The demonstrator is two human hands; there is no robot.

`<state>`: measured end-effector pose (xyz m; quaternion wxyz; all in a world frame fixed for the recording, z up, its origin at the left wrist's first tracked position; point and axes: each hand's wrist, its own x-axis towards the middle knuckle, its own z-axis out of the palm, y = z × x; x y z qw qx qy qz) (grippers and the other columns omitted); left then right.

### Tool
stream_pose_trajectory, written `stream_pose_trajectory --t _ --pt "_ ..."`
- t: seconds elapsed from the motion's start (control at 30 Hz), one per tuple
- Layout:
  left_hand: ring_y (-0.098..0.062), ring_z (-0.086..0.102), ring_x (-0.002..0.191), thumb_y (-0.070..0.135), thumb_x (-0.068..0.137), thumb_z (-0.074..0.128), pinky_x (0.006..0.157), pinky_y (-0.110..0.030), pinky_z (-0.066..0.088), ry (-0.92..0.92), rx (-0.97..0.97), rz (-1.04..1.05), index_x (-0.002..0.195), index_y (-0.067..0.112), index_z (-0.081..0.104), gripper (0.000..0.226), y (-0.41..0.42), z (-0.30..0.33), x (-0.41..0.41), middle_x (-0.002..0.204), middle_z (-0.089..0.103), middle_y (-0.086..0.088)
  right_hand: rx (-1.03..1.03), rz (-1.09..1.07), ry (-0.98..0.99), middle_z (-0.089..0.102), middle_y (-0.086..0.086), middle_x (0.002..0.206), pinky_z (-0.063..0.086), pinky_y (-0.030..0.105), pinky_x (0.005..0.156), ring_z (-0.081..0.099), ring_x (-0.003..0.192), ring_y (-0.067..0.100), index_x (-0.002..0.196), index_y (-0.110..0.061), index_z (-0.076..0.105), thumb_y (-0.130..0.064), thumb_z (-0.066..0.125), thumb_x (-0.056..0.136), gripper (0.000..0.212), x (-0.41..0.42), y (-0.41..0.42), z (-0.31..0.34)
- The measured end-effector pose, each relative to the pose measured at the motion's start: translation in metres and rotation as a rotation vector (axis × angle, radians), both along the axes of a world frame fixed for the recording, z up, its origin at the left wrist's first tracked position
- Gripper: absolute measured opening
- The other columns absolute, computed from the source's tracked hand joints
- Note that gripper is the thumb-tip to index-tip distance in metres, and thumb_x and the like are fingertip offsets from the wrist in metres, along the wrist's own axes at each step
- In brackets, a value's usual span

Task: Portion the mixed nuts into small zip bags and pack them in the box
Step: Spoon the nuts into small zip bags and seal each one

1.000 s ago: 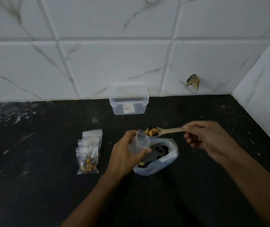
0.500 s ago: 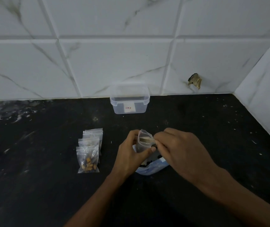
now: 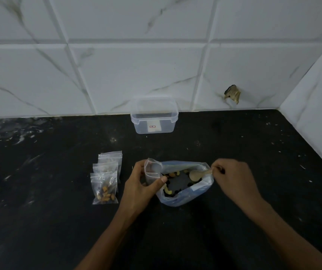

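The left hand (image 3: 141,185) grips a small zip bag (image 3: 152,171) between thumb and fingers and holds it upright, with its open mouth pointing up and a little away from the person; its long axis runs almost vertical. The bag touches the left rim of the big bag (image 3: 185,197), which lies on the black counter (image 3: 253,143) with its mouth wide open toward the camera. Inside the big bag are the nuts (image 3: 172,174), pale cashews and dark pieces, lying around the edges. The right hand (image 3: 232,178) pinches the handle end of a wooden spoon (image 3: 197,174). The spoon lies nearly level, its long axis going left to right, the bowl pointing left into the big bag; the bowl looks empty. To the left of the left hand, and apart from it, a row of filled bags (image 3: 106,178) lies flat on the counter, overlapping each other, the long sides running away from the person; the nearest one shows brown nuts at its bottom. The clear box (image 3: 154,121) stands far back against the tiled wall (image 3: 136,71), without lid on it, with a small label on its front.
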<state>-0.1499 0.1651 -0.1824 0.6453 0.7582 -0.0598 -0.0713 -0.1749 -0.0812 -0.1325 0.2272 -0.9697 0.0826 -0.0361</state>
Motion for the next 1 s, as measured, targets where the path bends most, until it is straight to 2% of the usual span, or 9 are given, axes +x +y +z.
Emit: stream_pose_trajectory --t 0.1,0.2,0.3,0.43,0.5,0.57,0.63,0.87,1.0 --pt "0.0 0.063 0.106 0.049 0.073 0.08 0.081 -0.021 0.053 0.029 0.005 -0.034 0.115 0.045 0.052 0.05 0.0 -0.004 0.0 0.114 0.064 0.016 0.021 -0.063 0.007 0.06 -0.003 0.07 0.04 0.016 0.054 0.056 0.062 0.004 0.079 -0.017 0.063 -0.012 0.056 0.093 0.016 0.004 0.001 -0.033" --pt "-0.005 0.064 0.108 0.052 0.068 0.076 0.088 -0.032 0.055 0.05 -0.03 -0.039 0.112 0.05 0.054 0.05 -0.002 -0.009 0.003 0.114 0.066 0.016 0.142 -0.076 0.001 0.062 -0.004 0.075 0.051 0.022 0.061 0.061 0.07 0.007 0.086 -0.017 0.066 -0.011 0.055 0.094 0.015 0.007 0.011 -0.046" --pt "-0.006 0.065 0.107 0.051 0.068 0.076 0.088 -0.034 0.056 0.044 -0.045 -0.05 0.109 0.054 0.055 0.047 -0.004 -0.009 0.005 0.114 0.066 0.017 0.203 -0.024 -0.007 0.064 -0.003 0.08 0.055 0.028 0.066 0.061 0.072 0.007 0.093 -0.017 0.069 -0.013 0.055 0.095 0.015 0.008 0.023 -0.051" --pt "-0.004 0.065 0.108 0.049 0.068 0.077 0.086 -0.03 0.056 0.055 -0.058 -0.06 0.106 0.058 0.055 0.045 -0.005 -0.007 0.005 0.114 0.066 0.019 0.234 0.06 0.011 0.065 -0.005 0.087 0.051 0.021 0.067 0.06 0.077 0.004 0.106 -0.017 0.07 -0.012 0.055 0.095 0.019 0.009 0.028 -0.052" --pt "-0.005 0.064 0.11 0.05 0.068 0.077 0.09 -0.035 0.056 0.066 -0.063 -0.054 0.11 0.053 0.055 0.048 -0.004 -0.009 0.005 0.116 0.066 0.017 0.237 0.084 0.047 0.064 -0.008 0.087 0.05 0.018 0.068 0.06 0.078 0.002 0.108 -0.018 0.07 -0.013 0.055 0.095 0.02 0.009 0.025 -0.051" --pt "-0.007 0.064 0.11 0.044 0.071 0.078 0.092 -0.039 0.056 0.076 -0.068 -0.053 0.115 0.047 0.055 0.049 -0.003 -0.011 0.004 0.117 0.066 0.015 0.249 0.087 0.064 0.065 -0.009 0.085 0.049 0.016 0.067 0.061 0.077 0.001 0.106 -0.018 0.071 -0.013 0.055 0.095 0.02 0.008 0.018 -0.05" --pt "-0.006 0.064 0.111 0.043 0.072 0.078 0.093 -0.039 0.055 0.078 -0.061 -0.055 0.114 0.048 0.055 0.048 -0.002 -0.012 0.003 0.118 0.065 0.015 0.266 0.082 0.105 0.064 -0.009 0.084 0.047 0.013 0.064 0.061 0.074 0.0 0.105 -0.018 0.071 -0.014 0.055 0.095 0.019 0.008 0.015 -0.05" --pt "-0.009 0.065 0.111 0.05 0.069 0.077 0.095 -0.043 0.054 0.084 -0.054 -0.072 0.112 0.049 0.056 0.048 -0.007 -0.01 0.001 0.117 0.067 0.013 0.388 -0.018 0.242 0.063 -0.006 0.068 0.043 0.01 0.048 0.057 0.049 -0.002 0.095 -0.018 0.071 -0.013 0.053 0.096 0.019 0.013 0.021 -0.049" --pt "-0.009 0.065 0.111 0.05 0.068 0.078 0.095 -0.045 0.054 0.099 -0.04 -0.077 0.113 0.05 0.055 0.05 -0.005 -0.009 0.002 0.118 0.067 0.013 0.326 0.004 0.254 0.067 -0.004 0.078 0.043 0.009 0.048 0.059 0.052 0.0 0.096 -0.019 0.07 -0.015 0.054 0.096 0.017 0.016 0.019 -0.043"
